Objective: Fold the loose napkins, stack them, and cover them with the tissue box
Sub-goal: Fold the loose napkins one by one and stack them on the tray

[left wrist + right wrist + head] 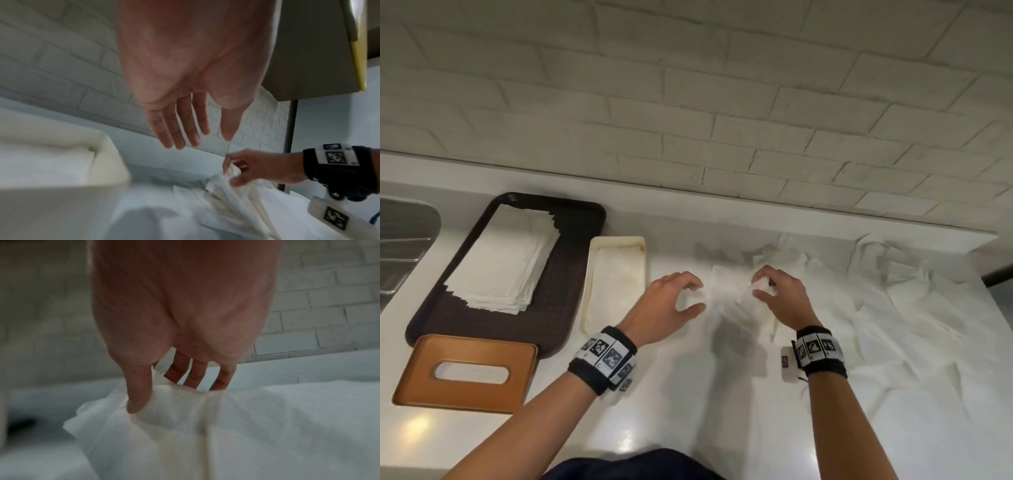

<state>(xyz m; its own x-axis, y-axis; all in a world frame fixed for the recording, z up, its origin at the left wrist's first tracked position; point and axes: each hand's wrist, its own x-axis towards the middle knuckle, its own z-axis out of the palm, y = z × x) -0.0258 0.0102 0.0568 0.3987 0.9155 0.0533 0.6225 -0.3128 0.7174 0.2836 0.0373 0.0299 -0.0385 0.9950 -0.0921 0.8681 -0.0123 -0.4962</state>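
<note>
Fingers first: those of my left hand [672,301] are extended and loosely spread, thumb apart, holding nothing; the hand hovers just left of the sheet. My right hand [774,291] pinches a corner of one loose napkin [743,301] between thumb and forefinger, the other three fingers [197,374] hanging straight behind it. The corner is raised; the rest of the sheet trails onto the white counter [688,404].

Left to right across the scene: a dark brown tray [448,322] carries the stack of folded napkins [506,260], far left. The tan tissue box cover [465,373], slot upward, lies near its front edge. Just right of the tray sits the cream box base [592,274], a thin sheet lying in it. Then come my hands and the held napkin. Further right, the remaining loose napkins [911,301] lie crumpled against the brick wall [688,85].

Assessment of handling: the napkin appears very light, limp and thin, with no stiffness; it sags where unsupported and would likely tear or crease under a hard tug. I judge the best hold to be at two adjacent corners, one per hand, so the sheet hangs flat for folding. The left hand should take the free near-left corner.
</note>
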